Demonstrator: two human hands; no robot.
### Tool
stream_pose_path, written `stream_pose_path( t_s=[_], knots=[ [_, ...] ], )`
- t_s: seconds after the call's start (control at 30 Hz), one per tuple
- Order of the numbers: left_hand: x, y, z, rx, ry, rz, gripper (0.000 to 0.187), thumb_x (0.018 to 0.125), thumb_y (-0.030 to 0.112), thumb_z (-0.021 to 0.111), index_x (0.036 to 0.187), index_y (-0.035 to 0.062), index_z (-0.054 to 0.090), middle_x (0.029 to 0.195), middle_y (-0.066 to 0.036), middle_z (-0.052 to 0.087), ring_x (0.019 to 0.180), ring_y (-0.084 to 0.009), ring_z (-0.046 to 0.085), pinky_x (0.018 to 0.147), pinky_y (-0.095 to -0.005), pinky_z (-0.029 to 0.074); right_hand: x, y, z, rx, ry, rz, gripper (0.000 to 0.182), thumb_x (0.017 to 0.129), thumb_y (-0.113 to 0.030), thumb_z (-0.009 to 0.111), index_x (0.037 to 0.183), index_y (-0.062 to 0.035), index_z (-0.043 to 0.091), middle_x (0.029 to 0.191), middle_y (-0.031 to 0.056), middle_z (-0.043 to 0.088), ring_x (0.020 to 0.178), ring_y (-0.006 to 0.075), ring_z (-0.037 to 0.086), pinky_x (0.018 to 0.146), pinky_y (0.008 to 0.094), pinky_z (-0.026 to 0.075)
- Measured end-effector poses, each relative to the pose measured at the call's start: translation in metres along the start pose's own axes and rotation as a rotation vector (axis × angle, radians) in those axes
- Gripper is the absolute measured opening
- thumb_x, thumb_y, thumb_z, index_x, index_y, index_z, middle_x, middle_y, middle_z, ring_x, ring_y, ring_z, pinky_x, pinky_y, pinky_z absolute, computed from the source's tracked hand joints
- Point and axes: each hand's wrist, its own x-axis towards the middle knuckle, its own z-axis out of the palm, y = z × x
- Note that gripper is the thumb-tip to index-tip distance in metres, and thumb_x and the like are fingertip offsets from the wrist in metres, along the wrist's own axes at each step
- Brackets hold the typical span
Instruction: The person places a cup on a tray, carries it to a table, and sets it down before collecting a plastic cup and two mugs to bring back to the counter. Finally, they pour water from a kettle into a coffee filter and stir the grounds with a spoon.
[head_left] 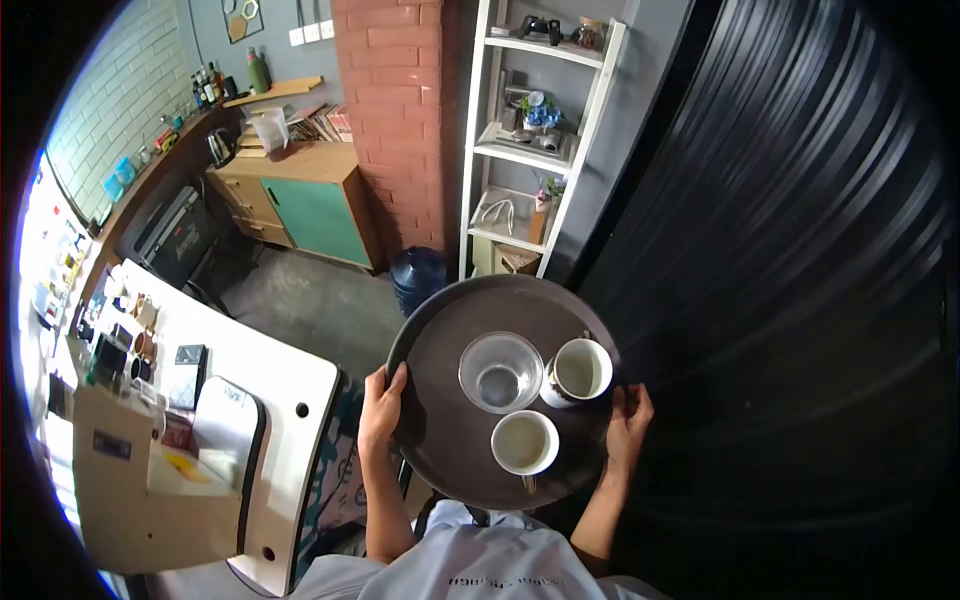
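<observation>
Tray: round, dark brown and raised-rimmed (435,440), held roughly level in front of the wearer's torso, clear of the white counter (290,365) at the left.
Left hand: at the tray's left edge (380,410), fingers clamped on the rim, thumb over the top.
Right hand: at the tray's right edge (628,428), fingers clamped on the rim.
Clear container: round and upright (501,372), near the middle of the tray.
Patterned cup: white, with dark marks on its side (581,370), just beside the clear container on its right; whether the two touch cannot be told.
Lower cup: white and upright (525,443), nearer the wearer than the other two vessels, its handle toward the wearer; a pale content shows within.
Floor beyond: a blue water bottle (418,278) beside a brick column (393,130).
Background, left: a wooden cabinet with a green door (315,220).
Background, right: a white shelf unit (525,150) bearing small objects, near dark, glossy folds (770,260).
</observation>
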Motion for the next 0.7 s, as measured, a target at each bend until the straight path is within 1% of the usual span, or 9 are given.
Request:
stream_pose_path(
  t_s=[0.07, 0.2, 0.27, 0.33, 0.47, 0.53, 0.57, 0.63, 0.7],
  knots=[
    [0.016, 0.024, 0.014, -0.014, 0.168, -0.066, 0.029, 0.096, 0.023, 0.056, 0.083, -0.0023, 0.056, 0.066, 0.005, 0.045, 0.064, -0.0052, 0.041, 0.056, -0.0251, 0.034, 0.017, -0.024, 0.019, 0.093, -0.002, -0.004, 0.020, 0.091, -0.012, 0.061, 0.093, 0.0062, 0.052, 0.083, 0.0081, 0.051, 0.082, 0.0158, 0.051, 0.077, 0.0301, 0.042],
    [0.080, 0.022, 0.015, -0.013, 0.115, -0.076, 0.030, 0.096, 0.025, 0.055, 0.082, -0.0019, 0.056, 0.066, 0.005, 0.045, 0.064, -0.0056, 0.040, 0.055, -0.0256, 0.032, 0.066, -0.013, 0.058, 0.073, -0.112, 0.017, 0.019, 0.091, -0.011, 0.061, 0.093, 0.0047, 0.051, 0.083, 0.0072, 0.050, 0.081, 0.0144, 0.050, 0.076, 0.0290, 0.042],
    [0.105, 0.025, 0.015, 0.011, 0.084, -0.091, 0.030, 0.095, 0.025, 0.056, 0.082, -0.0018, 0.056, 0.066, 0.005, 0.045, 0.063, -0.0059, 0.040, 0.055, -0.0255, 0.032, 0.087, -0.013, 0.078, 0.175, -0.134, 0.071, 0.020, 0.091, -0.013, 0.062, 0.093, 0.0038, 0.051, 0.083, 0.0060, 0.049, 0.080, 0.0134, 0.049, 0.075, 0.0288, 0.042],
    [0.127, 0.033, 0.021, -0.002, 0.143, -0.058, 0.031, 0.096, 0.026, 0.056, 0.083, -0.0016, 0.057, 0.066, 0.005, 0.044, 0.064, -0.0059, 0.040, 0.055, -0.0255, 0.032, 0.112, -0.008, 0.102, 0.001, -0.076, 0.065, 0.023, 0.091, -0.015, 0.062, 0.100, 0.0041, 0.052, 0.089, 0.0065, 0.052, 0.085, 0.0140, 0.052, 0.079, 0.0291, 0.043],
    [0.169, 0.027, 0.023, -0.044, 0.216, -0.111, 0.031, 0.096, 0.028, 0.056, 0.085, -0.0016, 0.057, 0.066, 0.005, 0.044, 0.064, -0.0059, 0.040, 0.056, -0.0254, 0.032, 0.154, -0.012, 0.145, 0.085, -0.177, 0.108, 0.028, 0.091, -0.015, 0.063, 0.109, 0.0044, 0.054, 0.101, 0.0092, 0.055, 0.094, 0.0168, 0.055, 0.086, 0.0299, 0.043],
    [0.191, 0.026, 0.023, 0.031, 0.313, -0.063, 0.031, 0.096, 0.028, 0.056, 0.087, -0.0014, 0.056, 0.067, 0.006, 0.043, 0.065, -0.0056, 0.039, 0.056, -0.0252, 0.032, 0.179, -0.012, 0.169, 0.089, -0.310, 0.088, 0.029, 0.091, -0.015, 0.064, 0.109, 0.0045, 0.054, 0.101, 0.0091, 0.054, 0.093, 0.0167, 0.055, 0.085, 0.0299, 0.044],
    [0.202, 0.030, 0.014, 0.001, 0.186, -0.104, 0.030, 0.097, 0.027, 0.055, 0.088, -0.0018, 0.056, 0.067, 0.006, 0.042, 0.065, -0.0052, 0.039, 0.056, -0.0248, 0.033, 0.188, -0.011, 0.186, 0.092, -0.333, 0.081, 0.029, 0.091, -0.015, 0.064, 0.109, 0.0045, 0.054, 0.101, 0.0091, 0.054, 0.093, 0.0167, 0.055, 0.085, 0.0299, 0.044],
    [0.223, 0.034, 0.010, -0.034, 0.217, -0.099, 0.030, 0.097, 0.026, 0.055, 0.086, -0.0019, 0.056, 0.067, 0.006, 0.042, 0.065, -0.0050, 0.038, 0.056, -0.0249, 0.033, 0.203, -0.008, 0.221, 0.139, -0.200, -0.023, 0.022, 0.092, -0.014, 0.062, 0.097, 0.0040, 0.052, 0.087, 0.0057, 0.050, 0.081, 0.0130, 0.051, 0.074, 0.0279, 0.043],
    [0.244, 0.034, 0.010, -0.080, 0.254, -0.081, 0.029, 0.097, 0.025, 0.054, 0.085, -0.0019, 0.055, 0.067, 0.006, 0.041, 0.064, -0.0047, 0.037, 0.055, -0.0250, 0.033, 0.225, -0.013, 0.245, 0.160, -0.309, -0.070, 0.021, 0.092, -0.014, 0.062, 0.094, 0.0035, 0.050, 0.083, 0.0045, 0.048, 0.079, 0.0120, 0.048, 0.071, 0.0273, 0.042]
  ],
)
